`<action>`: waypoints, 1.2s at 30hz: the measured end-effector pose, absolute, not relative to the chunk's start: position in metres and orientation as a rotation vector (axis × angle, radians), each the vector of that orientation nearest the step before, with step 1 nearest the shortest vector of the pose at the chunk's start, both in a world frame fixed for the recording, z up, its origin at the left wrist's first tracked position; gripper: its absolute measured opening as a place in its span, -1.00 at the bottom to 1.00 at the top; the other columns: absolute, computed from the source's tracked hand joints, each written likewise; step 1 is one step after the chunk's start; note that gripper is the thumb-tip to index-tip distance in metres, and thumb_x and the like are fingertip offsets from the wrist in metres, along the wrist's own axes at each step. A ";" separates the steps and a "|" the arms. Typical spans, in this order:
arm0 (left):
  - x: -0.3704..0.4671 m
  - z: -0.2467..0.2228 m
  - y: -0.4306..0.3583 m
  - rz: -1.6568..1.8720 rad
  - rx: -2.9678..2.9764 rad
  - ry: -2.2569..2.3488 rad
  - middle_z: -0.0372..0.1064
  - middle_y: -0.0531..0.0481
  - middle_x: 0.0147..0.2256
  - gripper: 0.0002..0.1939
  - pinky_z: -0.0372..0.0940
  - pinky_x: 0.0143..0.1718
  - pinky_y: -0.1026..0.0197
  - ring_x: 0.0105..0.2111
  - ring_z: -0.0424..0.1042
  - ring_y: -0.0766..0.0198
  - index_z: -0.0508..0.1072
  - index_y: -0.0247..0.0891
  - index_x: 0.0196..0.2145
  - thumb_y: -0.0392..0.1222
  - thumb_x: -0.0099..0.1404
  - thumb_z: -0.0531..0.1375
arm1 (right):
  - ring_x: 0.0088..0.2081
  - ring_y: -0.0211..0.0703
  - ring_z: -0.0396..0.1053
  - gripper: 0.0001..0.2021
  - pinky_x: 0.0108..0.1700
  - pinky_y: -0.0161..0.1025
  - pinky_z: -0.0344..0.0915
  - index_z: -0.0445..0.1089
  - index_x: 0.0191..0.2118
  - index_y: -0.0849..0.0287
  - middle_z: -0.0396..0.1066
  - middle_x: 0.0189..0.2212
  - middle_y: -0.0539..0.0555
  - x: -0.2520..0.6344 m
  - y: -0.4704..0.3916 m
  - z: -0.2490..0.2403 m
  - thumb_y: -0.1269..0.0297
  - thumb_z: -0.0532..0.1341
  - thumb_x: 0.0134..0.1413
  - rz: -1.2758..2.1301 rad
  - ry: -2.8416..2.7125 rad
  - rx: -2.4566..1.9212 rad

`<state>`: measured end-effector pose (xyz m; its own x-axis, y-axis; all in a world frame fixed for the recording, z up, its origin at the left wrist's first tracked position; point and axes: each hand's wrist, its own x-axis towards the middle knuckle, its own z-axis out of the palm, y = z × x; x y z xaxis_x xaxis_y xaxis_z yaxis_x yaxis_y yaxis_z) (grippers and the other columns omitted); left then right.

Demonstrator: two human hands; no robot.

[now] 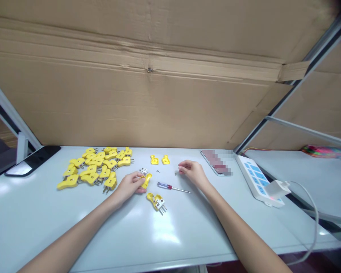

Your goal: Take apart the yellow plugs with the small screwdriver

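My left hand [133, 183] holds a yellow plug shell half [146, 181] between thumb and fingers. A white pronged insert [143, 171] lies just beyond those fingers. My right hand [191, 170] is low over the table, its fingertips closed beside a tiny part [175, 173]; whether they grip anything is too small to make out. Small screws [158, 171] lie between the hands. A screwdriver [173, 187] with a blue and red handle points right. Nearer me is an opened yellow plug [157, 201] with its white insert and metal prongs showing. Two yellow shell halves [160, 159] sit further back.
Many yellow plugs [96, 167] are heaped at the left. A dark phone-like device [34, 160] lies at the far left. At the right are a phone [216, 163] and a white power strip [255, 178] with an adapter and cable. Cardboard [147, 110] stands behind the table.
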<state>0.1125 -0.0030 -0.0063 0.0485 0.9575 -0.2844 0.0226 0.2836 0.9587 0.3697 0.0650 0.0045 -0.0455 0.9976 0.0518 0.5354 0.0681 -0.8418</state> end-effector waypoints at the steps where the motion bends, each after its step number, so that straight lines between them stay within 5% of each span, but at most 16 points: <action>1: 0.113 -0.005 -0.003 0.967 1.000 1.289 0.44 0.06 -0.50 -0.72 0.40 -0.34 0.29 -0.41 0.57 0.19 0.43 -0.28 -0.32 -0.14 0.05 0.39 | -0.49 -0.18 0.44 -0.92 -0.33 -0.28 0.32 0.43 -0.45 0.20 0.48 -0.54 0.04 0.369 0.065 0.004 0.37 0.18 -0.06 0.846 -1.698 -1.566; 5: 0.113 -0.001 -0.004 0.977 0.950 1.277 0.46 0.02 -0.46 -0.68 0.42 -0.28 0.25 -0.39 0.56 0.19 0.41 -0.30 -0.31 -0.18 0.03 0.41 | -0.66 -0.25 0.26 -0.88 -0.47 -0.31 0.21 0.43 -0.52 0.20 0.32 -0.74 -0.05 0.369 0.062 0.001 0.35 0.19 -0.04 0.806 -1.818 -1.647; 12: 0.114 0.001 -0.005 0.940 0.964 1.296 0.46 0.01 -0.44 -0.70 0.43 -0.26 0.25 -0.37 0.57 0.19 0.40 -0.29 -0.29 -0.18 0.05 0.39 | -0.69 -0.33 0.12 -0.82 -0.51 -0.33 0.11 0.44 -0.56 0.22 0.23 -0.78 -0.11 0.372 0.062 0.002 0.29 0.22 -0.02 0.854 -1.946 -1.673; 17: 0.114 -0.004 -0.004 0.962 0.959 1.276 0.46 0.02 -0.44 -0.65 0.43 -0.27 0.23 -0.37 0.57 0.16 0.39 -0.28 -0.29 -0.16 0.01 0.41 | -0.69 -0.29 0.16 -0.80 -0.52 -0.32 0.13 0.46 -0.46 0.24 0.27 -0.75 -0.08 0.372 0.067 -0.003 0.23 0.19 0.02 0.776 -1.916 -1.709; 24: 0.115 -0.006 -0.003 0.967 0.954 1.271 0.43 0.04 -0.48 -0.67 0.43 -0.28 0.22 -0.42 0.56 0.19 0.39 -0.29 -0.30 -0.21 0.02 0.41 | -0.40 -0.13 0.38 -0.89 -0.34 -0.29 0.21 0.45 -0.55 0.18 0.50 -0.50 0.08 0.368 0.065 0.001 0.34 0.27 -0.08 0.633 -1.979 -1.680; 36: 0.115 -0.005 -0.004 0.966 0.974 1.272 0.43 0.06 -0.49 -0.71 0.43 -0.32 0.29 -0.42 0.56 0.23 0.38 -0.29 -0.30 -0.20 0.07 0.38 | -0.56 -0.17 0.32 -0.84 -0.41 -0.28 0.20 0.48 -0.56 0.20 0.40 -0.68 0.02 0.377 0.055 0.014 0.50 0.17 -0.16 0.781 -2.071 -1.702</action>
<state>0.1154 -0.0042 -0.0050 0.0557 0.9519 -0.3012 -0.0353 0.3034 0.9522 0.3774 0.0552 0.0142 -0.2188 0.9728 -0.0764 0.7812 0.1277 -0.6111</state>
